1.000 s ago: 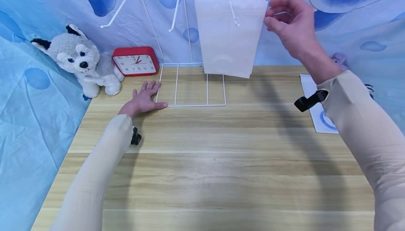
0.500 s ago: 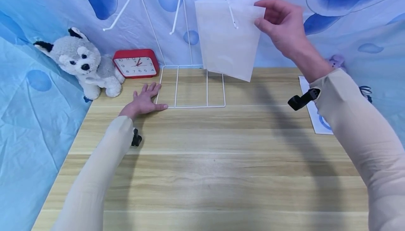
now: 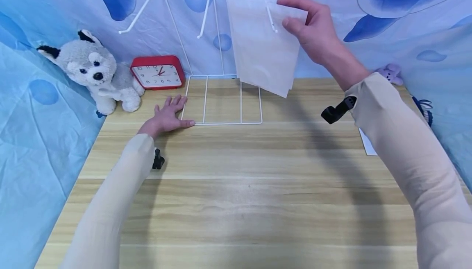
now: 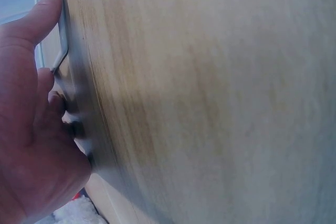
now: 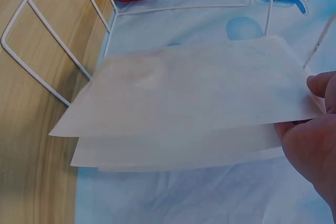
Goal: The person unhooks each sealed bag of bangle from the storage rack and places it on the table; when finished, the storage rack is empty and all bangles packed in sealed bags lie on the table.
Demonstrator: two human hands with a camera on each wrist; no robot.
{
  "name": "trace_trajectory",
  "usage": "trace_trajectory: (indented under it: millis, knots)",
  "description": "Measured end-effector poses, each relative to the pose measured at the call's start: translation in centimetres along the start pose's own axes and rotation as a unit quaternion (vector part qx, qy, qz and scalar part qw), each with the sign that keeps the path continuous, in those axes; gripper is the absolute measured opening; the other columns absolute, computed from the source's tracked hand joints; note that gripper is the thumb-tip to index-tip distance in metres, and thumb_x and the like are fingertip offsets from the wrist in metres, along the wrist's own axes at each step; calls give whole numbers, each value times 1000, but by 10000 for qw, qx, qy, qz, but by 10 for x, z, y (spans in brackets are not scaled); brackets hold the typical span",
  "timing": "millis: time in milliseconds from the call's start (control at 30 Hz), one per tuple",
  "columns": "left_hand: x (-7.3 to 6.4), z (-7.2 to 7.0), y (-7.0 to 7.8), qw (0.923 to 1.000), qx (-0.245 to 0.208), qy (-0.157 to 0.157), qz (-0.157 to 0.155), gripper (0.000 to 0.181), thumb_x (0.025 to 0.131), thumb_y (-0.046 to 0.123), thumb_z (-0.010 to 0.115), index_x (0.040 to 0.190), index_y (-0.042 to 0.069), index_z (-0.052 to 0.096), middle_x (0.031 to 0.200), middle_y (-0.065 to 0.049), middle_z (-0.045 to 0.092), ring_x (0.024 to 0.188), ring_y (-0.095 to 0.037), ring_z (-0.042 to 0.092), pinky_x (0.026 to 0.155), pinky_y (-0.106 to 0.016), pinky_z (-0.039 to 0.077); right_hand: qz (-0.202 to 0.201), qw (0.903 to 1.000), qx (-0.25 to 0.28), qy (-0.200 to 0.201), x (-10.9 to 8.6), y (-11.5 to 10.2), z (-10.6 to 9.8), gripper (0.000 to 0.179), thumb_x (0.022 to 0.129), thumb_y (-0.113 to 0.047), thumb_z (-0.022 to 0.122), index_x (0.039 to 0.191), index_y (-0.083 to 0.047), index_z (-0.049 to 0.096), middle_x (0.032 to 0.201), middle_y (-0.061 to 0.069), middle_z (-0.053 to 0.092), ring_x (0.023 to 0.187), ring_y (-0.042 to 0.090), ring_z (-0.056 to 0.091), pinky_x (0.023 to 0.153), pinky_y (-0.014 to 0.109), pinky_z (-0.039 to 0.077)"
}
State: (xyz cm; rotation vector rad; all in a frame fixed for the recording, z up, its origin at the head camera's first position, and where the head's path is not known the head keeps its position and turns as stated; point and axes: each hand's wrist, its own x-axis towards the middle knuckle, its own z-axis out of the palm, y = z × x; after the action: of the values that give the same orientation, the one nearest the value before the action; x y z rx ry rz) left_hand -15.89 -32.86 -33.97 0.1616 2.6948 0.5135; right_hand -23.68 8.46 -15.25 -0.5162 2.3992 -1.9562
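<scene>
Several flat white paper-like bags [image 3: 263, 56] hang on the right hook of a white wire rack [image 3: 228, 123]. My right hand [image 3: 313, 27] pinches the top right part of the front bag between thumb and fingers; in the right wrist view, that bag [image 5: 199, 87] stands apart from those behind it. On the left, my left hand [image 3: 166, 115] lies with fingers spread on the table beside the rack's base, its thumb on the front wire. The left wrist view shows the thumb [image 4: 44, 11] along the wire.
A red clock [image 3: 158, 72] and a plush husky [image 3: 97, 70] stand left of the rack. Two other hooks [image 3: 204, 13] jut forward. A white sheet [image 3: 366, 142] lies partly under the right arm, with a purple toy [image 3: 391, 73] behind. Blue patterned cloth covers the back.
My right hand has moved left from beside the bags onto the front one and now pinches it. The front bag has shifted and tilted slightly. My left hand has stayed in place.
</scene>
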Motion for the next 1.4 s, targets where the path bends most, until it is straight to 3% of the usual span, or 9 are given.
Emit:
trace_trajectory:
  millis: [400, 567, 933, 1200, 1400]
  knots:
    - [-2, 0, 2, 10000, 3, -34, -32, 103, 92, 57, 64, 161, 11, 4, 166, -16, -7, 148, -43, -15, 108, -71, -12, 166, 9992, 374, 15, -6, 1, 4, 35, 99, -5, 60, 129, -21, 69, 135, 5, 54, 101, 25, 66, 91, 33, 54]
    - [-3, -5, 0, 10000, -46, -68, -29, 104, 91, 60, 63, 162, 14, 2, 166, -15, -9, 147, -42, -17, 107, -71, -14, 37, 9987, 492, -144, -13, -5, 1, 34, 99, -4, 61, 128, -18, 70, 133, 8, 56, 100, 25, 66, 88, 33, 55]
    - [-3, -14, 3, 9999, -21, -110, -62, 105, 90, 62, 61, 162, 16, -1, 166, -13, -12, 147, -40, -20, 108, -69, -15, -388, 9988, -68, -301, -32, -19, -7, 31, 99, -11, 64, 128, -18, 70, 131, 11, 60, 106, 24, 66, 90, 31, 54]
    - [-4, -15, 7, 9999, -13, -151, -43, 105, 91, 61, 61, 161, 13, 0, 166, -15, -11, 147, -40, -19, 108, -69, -15, -263, 9965, 668, -422, -47, -24, -13, 30, 94, -6, 69, 124, -10, 72, 132, 16, 59, 109, 28, 66, 90, 32, 54]
    - [-5, -15, 5, 9997, -34, -215, -126, 104, 92, 61, 60, 161, 15, -2, 166, -13, -12, 147, -38, -21, 109, -68, -15, -472, 9861, 1477, -597, -59, -29, -19, 28, 90, 1, 71, 119, 1, 71, 117, 23, 64, 97, 31, 67, 81, 28, 57]
